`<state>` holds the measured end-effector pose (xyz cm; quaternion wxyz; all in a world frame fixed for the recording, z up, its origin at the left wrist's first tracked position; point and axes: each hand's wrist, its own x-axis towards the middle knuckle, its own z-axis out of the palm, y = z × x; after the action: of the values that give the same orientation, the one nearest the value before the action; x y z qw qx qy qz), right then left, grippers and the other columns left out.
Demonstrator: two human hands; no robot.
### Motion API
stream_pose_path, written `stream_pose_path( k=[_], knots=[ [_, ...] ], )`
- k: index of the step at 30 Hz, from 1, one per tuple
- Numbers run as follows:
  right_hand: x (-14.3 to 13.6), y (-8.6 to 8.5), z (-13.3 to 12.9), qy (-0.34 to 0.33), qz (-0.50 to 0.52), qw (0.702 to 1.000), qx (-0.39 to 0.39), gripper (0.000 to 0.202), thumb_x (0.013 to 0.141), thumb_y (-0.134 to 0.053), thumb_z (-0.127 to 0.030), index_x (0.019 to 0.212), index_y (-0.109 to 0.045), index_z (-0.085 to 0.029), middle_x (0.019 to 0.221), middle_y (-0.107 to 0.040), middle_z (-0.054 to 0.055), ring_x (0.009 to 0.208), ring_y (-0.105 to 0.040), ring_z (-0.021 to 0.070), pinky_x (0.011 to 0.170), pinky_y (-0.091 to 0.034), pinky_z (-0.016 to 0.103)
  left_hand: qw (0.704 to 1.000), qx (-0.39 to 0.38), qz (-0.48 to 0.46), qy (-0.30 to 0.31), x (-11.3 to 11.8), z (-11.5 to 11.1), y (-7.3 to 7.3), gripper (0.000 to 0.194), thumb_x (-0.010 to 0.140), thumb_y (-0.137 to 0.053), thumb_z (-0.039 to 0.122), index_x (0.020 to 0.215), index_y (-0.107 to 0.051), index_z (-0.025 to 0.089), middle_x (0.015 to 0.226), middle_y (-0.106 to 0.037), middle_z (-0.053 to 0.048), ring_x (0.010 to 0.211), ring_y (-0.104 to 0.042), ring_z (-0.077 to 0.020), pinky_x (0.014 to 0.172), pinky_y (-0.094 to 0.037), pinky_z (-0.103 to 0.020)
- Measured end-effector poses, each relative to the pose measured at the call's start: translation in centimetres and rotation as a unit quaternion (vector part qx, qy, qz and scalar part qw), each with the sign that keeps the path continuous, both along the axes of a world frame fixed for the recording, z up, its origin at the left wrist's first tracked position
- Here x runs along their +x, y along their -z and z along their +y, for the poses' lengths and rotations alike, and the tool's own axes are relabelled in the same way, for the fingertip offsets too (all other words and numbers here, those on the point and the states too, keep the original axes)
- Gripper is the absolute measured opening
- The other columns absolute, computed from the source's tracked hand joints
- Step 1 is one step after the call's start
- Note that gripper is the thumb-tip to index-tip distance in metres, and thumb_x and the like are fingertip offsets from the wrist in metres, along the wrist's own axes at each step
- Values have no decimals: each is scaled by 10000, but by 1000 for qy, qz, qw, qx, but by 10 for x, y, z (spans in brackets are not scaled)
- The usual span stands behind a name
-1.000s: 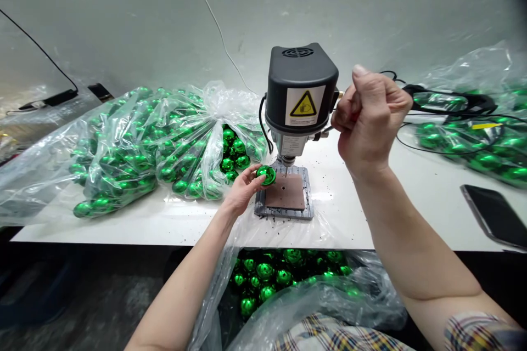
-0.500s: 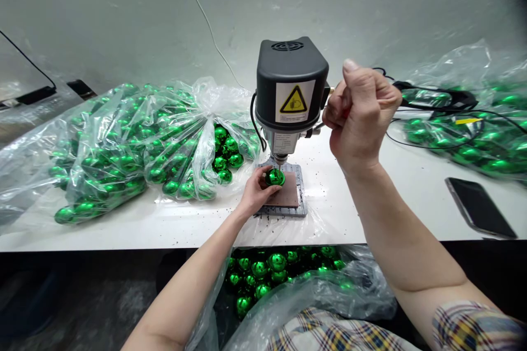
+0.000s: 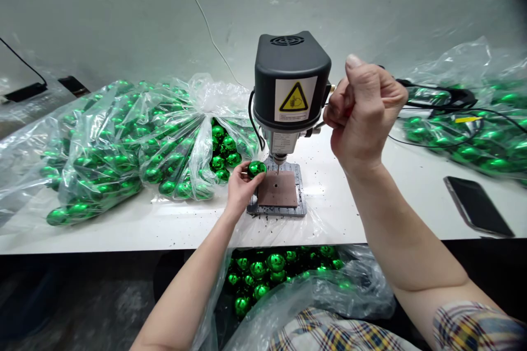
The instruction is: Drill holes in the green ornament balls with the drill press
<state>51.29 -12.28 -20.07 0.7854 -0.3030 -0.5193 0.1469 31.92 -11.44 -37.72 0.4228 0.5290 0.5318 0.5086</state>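
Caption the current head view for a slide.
Left hand holds a green ball beside the drill bit; right hand is closed beside the drill press; bagged balls on the table.

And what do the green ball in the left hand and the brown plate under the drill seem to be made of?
Green ball: probably plastic, with glossy metallic finish; mirror-like highlights show, though glass is possible. Brown plate: perhaps plastic or fibreboard; matte, few reflections.

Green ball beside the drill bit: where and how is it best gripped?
Grip the green ball across its opposite sides, probably from the left, as the left hand does: it is round, shows no handle, and the drill bit hangs just to its right.
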Motion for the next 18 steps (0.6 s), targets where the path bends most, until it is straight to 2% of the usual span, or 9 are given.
stream_pose_path(
  k=[3,5,10,18],
  knots=[
    [-1,-8,5,-28,43,999,-3,552,865,-668,-518,528,-332,-236,434,-319,-59,362,-227,68,356,-178,304,997,-44,-62,32,-7,0,-4,626,668,-851,399,1196,-647,131,991,-716,-76,792,-633,-139,746,-521,-274],
    [0,-15,10,-44,74,996,-22,561,859,-684,-471,504,-320,-236,421,-308,-61,349,-216,63,345,-147,300,995,-53,-64,62,-8,-2,-4,606,667,-854,398,1177,-666,133,965,-719,-65,790,-636,-138,745,-517,-267],
    [6,-25,23,-79,71,990,-94,524,902,-626,-466,548,-318,-232,459,-317,-57,375,-239,61,376,-168,282,994,-44,-7,99,2,-11,-2,603,664,-861,335,1199,-665,138,910,-721,-51,753,-639,-148,705,-515,-269],
    [12,-24,34,-91,68,986,-120,536,913,-585,-546,573,-312,-234,461,-344,-60,373,-199,45,374,-146,277,989,44,84,117,22,-20,13,540,703,-840,286,1200,-660,174,1086,-714,-96,914,-655,-211,799,-529,-342]
  ],
)
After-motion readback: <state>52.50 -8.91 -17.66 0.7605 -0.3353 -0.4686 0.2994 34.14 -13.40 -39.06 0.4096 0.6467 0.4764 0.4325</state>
